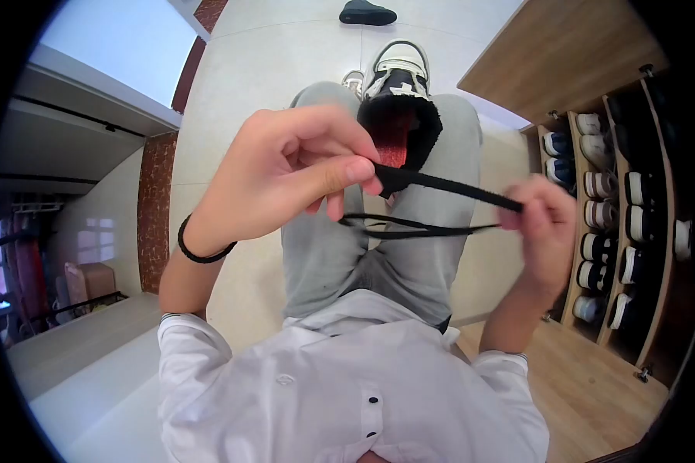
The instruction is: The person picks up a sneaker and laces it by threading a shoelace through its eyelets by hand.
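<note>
A black shoelace (448,185) is stretched between my two hands, above my lap. My left hand (293,166) pinches one part of it between thumb and fingertips; a black band circles that wrist. My right hand (544,224), a little blurred, closes its fingers on the lace farther right. A looser length of the lace hangs below in a thin loop. Between my knees sits a black and white sneaker (400,73) with a fuzzy black collar and a red insole, its toe pointing away from me. My left fingertips overlap the sneaker's opening in this view.
On the right, an open wooden shoe cabinet (571,231) holds several pairs of shoes, its doors swung outward. A dark shoe (367,13) lies on the tiled floor (262,46) ahead. Part of another sneaker (353,81) shows beside my left knee.
</note>
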Tool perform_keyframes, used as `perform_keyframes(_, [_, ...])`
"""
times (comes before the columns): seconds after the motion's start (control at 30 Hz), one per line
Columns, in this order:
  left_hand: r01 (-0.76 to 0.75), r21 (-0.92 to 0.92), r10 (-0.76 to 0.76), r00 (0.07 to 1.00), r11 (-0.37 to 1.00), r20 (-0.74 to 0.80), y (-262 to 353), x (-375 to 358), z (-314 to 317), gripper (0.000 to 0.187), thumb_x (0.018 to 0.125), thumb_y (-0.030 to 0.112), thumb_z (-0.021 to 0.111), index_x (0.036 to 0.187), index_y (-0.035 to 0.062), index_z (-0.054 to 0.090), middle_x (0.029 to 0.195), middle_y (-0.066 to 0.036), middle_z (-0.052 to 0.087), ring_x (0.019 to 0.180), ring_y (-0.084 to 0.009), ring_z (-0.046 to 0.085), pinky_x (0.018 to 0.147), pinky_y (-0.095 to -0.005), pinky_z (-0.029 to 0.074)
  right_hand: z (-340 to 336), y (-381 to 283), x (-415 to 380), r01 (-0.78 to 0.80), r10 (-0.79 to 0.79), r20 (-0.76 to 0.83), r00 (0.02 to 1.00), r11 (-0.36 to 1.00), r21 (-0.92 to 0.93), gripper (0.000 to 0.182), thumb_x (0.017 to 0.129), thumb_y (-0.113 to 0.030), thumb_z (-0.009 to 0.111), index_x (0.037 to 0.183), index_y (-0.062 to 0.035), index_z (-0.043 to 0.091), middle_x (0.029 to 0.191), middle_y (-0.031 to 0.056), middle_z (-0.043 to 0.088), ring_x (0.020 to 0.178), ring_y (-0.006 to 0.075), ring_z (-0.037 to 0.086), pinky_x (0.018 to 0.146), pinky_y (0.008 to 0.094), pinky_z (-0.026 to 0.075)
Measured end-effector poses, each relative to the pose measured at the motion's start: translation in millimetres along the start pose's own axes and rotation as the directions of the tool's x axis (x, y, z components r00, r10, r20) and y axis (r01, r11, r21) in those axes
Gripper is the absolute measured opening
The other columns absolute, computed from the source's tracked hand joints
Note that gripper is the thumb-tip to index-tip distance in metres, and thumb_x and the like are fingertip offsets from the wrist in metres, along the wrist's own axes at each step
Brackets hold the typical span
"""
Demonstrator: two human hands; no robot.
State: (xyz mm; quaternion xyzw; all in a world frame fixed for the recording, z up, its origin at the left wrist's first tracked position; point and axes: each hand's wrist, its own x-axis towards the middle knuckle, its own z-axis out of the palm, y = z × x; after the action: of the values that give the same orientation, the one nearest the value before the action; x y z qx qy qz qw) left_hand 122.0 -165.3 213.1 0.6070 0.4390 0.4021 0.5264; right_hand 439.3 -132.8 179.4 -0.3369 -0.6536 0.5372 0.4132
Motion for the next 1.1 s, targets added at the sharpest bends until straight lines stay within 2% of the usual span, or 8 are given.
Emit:
perform_keyframes(0.23, [0.05,-0.092,-0.051,0.999,0.994,-0.003,-8.5,18.1,19.2,0.012,0.094,0.009,0.071,0.093,-0.0014,0.065,0.076,-0.009,0.072,0.052,-0.0067,0.059,0.046,-0.0193,0.042,-120.2,-42.2,-47.4,-0.081,-0.353,-0.679,0.644,0.851,-0.519,0.022,0.098,-0.015,0.066,0.079,-0.0037,0.063,0.07,-0.0056,0.052,0.061,0.0018,0.04,0.055,0.0199,0.029])
perform_keyframes(0.33, [0.031,-0.076,-0.026,0.998,0.997,0.062,-14.0,26.2,23.6,0.012,0.093,0.01,0.072,0.094,-0.0005,0.067,0.075,-0.007,0.071,0.054,-0.0059,0.059,0.046,-0.0193,0.042,-141.7,-54.4,-60.1,-0.372,-0.306,-0.661,0.685,0.633,-0.679,0.022,0.099,-0.016,0.065,0.081,-0.0049,0.062,0.072,-0.0053,0.054,0.067,0.0022,0.043,0.063,0.0182,0.032])
perform_keyframes(0.37, [-0.045,-0.022,0.046,0.996,0.999,0.081,-15.5,28.5,28.1,0.009,0.093,0.009,0.071,0.096,0.0,0.068,0.076,-0.006,0.071,0.056,-0.0062,0.06,0.047,-0.02,0.043,-142.1,-47.7,-60.8,-0.376,-0.261,-0.576,0.774,0.543,-0.751,0.012,0.098,-0.012,0.065,0.089,-0.0039,0.067,0.085,0.0011,0.064,0.083,0.0086,0.057,0.088,0.0265,0.045])
perform_keyframes(0.43, [-0.117,0.032,0.114,0.988,0.993,0.102,-19.0,34.6,36.4,0.008,0.093,0.007,0.069,0.098,0.0005,0.069,0.077,-0.005,0.071,0.058,-0.0066,0.06,0.048,-0.0207,0.044,-104.8,-46.4,-38.9,-0.148,-0.274,-0.237,0.932,0.308,-0.94,0.012,0.095,-0.01,0.063,0.1,-0.0015,0.069,0.103,0.0082,0.071,0.107,0.0188,0.063,0.115,0.043,0.033])
perform_keyframes(0.5, [-0.322,0.094,0.298,0.933,0.942,0.204,-24.5,43.4,46.1,0.011,0.093,0.003,0.066,0.103,0.0016,0.07,0.08,-0.005,0.071,0.062,-0.0096,0.063,0.052,-0.0234,0.048,-61.1,-36.6,-14.5,0.08,-0.196,-0.052,0.979,0.606,-0.791,0.019,0.092,-0.011,0.061,0.106,0.0005,0.069,0.111,0.0113,0.072,0.119,0.0246,0.062,0.122,0.0506,0.02])
perform_keyframes(0.67, [-0.272,0.04,0.262,0.951,0.961,0.166,-25.9,46.5,55.7,0.015,0.091,-0.002,0.066,0.105,0.0021,0.069,0.083,-0.007,0.071,0.063,-0.015,0.065,0.057,-0.0274,0.051,4.4,-4.9,25.5,0.151,-0.08,0.228,0.97,0.938,-0.313,0.019,0.092,-0.01,0.061,0.106,0.0017,0.068,0.105,0.0124,0.072,0.101,0.024,0.068,0.109,0.0436,0.041])
perform_keyframes(0.8, [-0.322,0.19,0.292,0.941,0.927,0.172,-21.5,47.6,32.7,0.026,0.085,-0.002,0.072,0.11,0.0043,0.067,0.083,-0.006,0.07,0.068,-0.0164,0.063,0.059,-0.028,0.051,8.6,7.2,36.9,-0.116,0.195,0.281,0.94,0.955,-0.275,0.013,0.094,-0.004,0.063,0.105,0.0012,0.067,0.092,0.0056,0.07,0.078,0.0123,0.062,0.068,0.0238,0.047])
perform_keyframes(1.1, [-0.279,0.829,0.521,0.853,0.486,-0.019,-65.4,78.4,32.2,0.046,0.068,0.002,0.073,0.113,0.0081,0.068,0.109,-0.011,0.063,0.097,-0.0298,0.06,0.082,-0.0381,0.051,3.3,48.8,94.8,-0.284,0.283,0.02,0.959,0.959,0.006,0.011,0.101,-0.014,0.06,0.1,-0.0038,0.062,0.074,-0.0073,0.053,0.065,0.0006,0.041,0.059,0.0192,0.031])
